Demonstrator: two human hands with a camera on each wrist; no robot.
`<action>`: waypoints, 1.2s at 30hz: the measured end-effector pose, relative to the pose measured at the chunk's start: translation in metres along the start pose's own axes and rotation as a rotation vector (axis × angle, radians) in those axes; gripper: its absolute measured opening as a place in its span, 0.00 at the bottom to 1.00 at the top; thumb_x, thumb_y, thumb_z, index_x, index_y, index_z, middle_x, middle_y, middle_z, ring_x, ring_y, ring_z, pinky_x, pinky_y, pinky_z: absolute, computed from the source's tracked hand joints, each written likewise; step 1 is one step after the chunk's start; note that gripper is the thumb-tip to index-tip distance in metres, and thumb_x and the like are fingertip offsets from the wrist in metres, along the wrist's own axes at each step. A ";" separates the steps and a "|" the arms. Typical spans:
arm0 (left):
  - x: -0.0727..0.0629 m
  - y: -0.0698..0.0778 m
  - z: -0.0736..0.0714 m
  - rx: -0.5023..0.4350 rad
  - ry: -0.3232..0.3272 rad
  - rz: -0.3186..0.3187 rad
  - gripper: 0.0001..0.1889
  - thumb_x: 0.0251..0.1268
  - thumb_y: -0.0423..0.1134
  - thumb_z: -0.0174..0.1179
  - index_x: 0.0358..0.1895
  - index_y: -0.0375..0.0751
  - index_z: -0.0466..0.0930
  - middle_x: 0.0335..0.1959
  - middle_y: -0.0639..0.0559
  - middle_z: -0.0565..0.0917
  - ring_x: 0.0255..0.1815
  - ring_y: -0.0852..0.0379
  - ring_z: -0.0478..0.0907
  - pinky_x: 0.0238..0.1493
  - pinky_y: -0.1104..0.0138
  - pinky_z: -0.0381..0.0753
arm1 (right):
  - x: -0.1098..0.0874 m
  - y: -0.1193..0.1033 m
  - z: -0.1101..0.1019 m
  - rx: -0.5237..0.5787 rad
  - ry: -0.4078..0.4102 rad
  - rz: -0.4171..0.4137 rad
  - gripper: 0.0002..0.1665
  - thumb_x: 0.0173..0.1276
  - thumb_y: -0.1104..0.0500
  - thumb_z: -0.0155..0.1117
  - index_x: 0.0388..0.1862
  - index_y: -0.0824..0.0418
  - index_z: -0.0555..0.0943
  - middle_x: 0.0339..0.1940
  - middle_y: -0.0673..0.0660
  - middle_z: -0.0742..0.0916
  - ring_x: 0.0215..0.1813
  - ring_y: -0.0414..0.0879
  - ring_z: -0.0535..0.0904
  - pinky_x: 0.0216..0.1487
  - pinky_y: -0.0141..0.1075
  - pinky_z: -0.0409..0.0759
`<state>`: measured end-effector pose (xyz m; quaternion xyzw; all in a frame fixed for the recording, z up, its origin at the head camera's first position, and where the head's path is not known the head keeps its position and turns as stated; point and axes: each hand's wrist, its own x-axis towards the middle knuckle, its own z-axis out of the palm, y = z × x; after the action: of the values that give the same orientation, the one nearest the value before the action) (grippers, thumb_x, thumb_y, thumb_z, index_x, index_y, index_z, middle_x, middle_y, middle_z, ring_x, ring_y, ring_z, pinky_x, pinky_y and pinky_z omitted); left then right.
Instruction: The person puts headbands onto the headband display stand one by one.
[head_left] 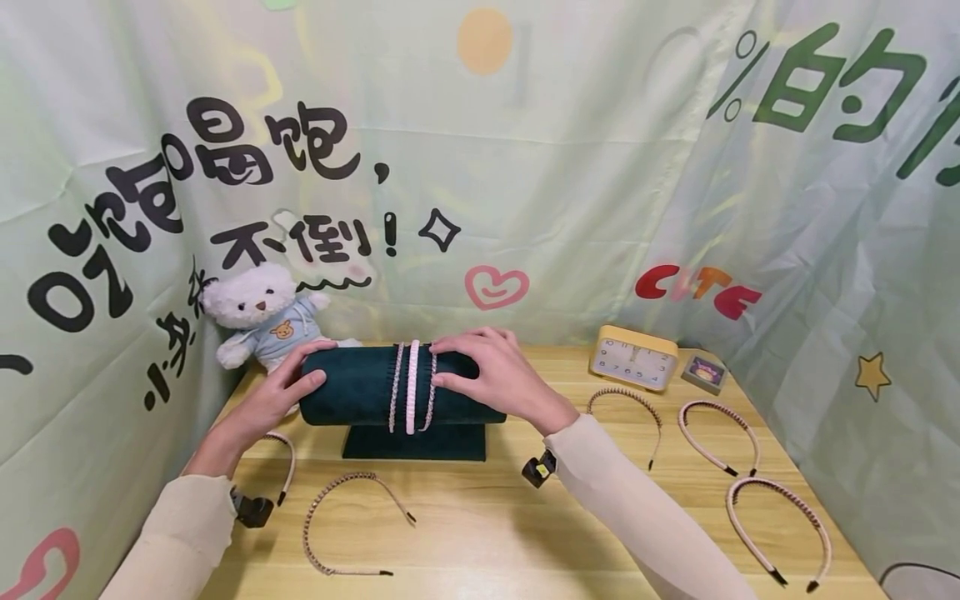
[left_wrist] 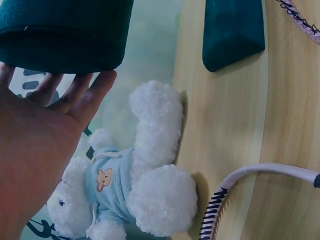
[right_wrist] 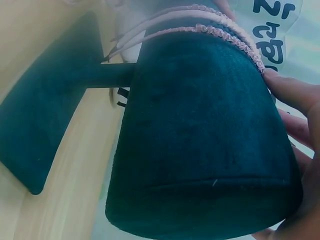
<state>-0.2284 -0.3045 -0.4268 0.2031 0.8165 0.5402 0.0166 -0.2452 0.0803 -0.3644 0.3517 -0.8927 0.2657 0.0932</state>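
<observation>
A dark green velvet headband stand (head_left: 345, 387), a thick horizontal roll on a flat base, stands at mid-table. Three headbands sit round the middle of its roll: a braided one at left, a plain pale pink headband (head_left: 412, 387) between, and a right-hand braided headband (head_left: 431, 392). My left hand (head_left: 288, 383) holds the roll's left end, thumb in front; in the left wrist view its fingers (left_wrist: 95, 92) lie against that end. My right hand (head_left: 498, 371) has thumb and fingertips at the right-hand braided headband; in the right wrist view one fingertip touches this headband (right_wrist: 220, 33).
A white teddy bear (head_left: 262, 312) sits behind the left hand. Loose headbands lie at front left, one of them a laced headband (head_left: 307, 521), and several at right. A yellow clock (head_left: 633, 358) and a small box (head_left: 703, 372) stand back right. Printed cloth walls (head_left: 570, 208) enclose the table.
</observation>
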 end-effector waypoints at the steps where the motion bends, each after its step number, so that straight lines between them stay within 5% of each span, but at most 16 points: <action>1: 0.000 0.000 0.000 0.001 0.001 -0.002 0.27 0.90 0.39 0.49 0.84 0.45 0.59 0.86 0.38 0.54 0.74 0.68 0.59 0.66 0.84 0.64 | 0.000 -0.001 0.000 -0.005 -0.001 -0.001 0.28 0.75 0.37 0.73 0.69 0.43 0.86 0.69 0.45 0.88 0.72 0.51 0.77 0.74 0.60 0.63; 17: 0.000 0.002 0.000 0.000 0.001 0.002 0.27 0.90 0.39 0.49 0.85 0.46 0.59 0.86 0.38 0.55 0.73 0.68 0.60 0.66 0.83 0.65 | 0.001 -0.002 0.002 -0.031 0.027 -0.019 0.31 0.74 0.36 0.73 0.71 0.44 0.85 0.69 0.47 0.88 0.71 0.50 0.79 0.73 0.59 0.66; 25: 0.001 0.000 0.000 -0.044 -0.002 0.034 0.26 0.90 0.36 0.48 0.84 0.42 0.60 0.83 0.46 0.59 0.72 0.70 0.65 0.66 0.81 0.67 | -0.007 0.009 -0.002 0.101 0.046 -0.039 0.28 0.76 0.40 0.73 0.71 0.45 0.84 0.70 0.48 0.87 0.74 0.48 0.77 0.78 0.59 0.66; 36: 0.001 0.000 0.001 -0.029 0.005 0.026 0.26 0.90 0.37 0.49 0.84 0.42 0.60 0.83 0.38 0.57 0.72 0.69 0.63 0.66 0.81 0.67 | -0.039 0.038 -0.022 0.231 0.129 -0.006 0.24 0.78 0.47 0.73 0.70 0.47 0.85 0.72 0.48 0.85 0.75 0.49 0.76 0.77 0.60 0.74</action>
<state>-0.2291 -0.3033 -0.4271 0.2122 0.8058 0.5528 0.0105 -0.2429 0.1377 -0.3748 0.3447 -0.8473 0.3887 0.1102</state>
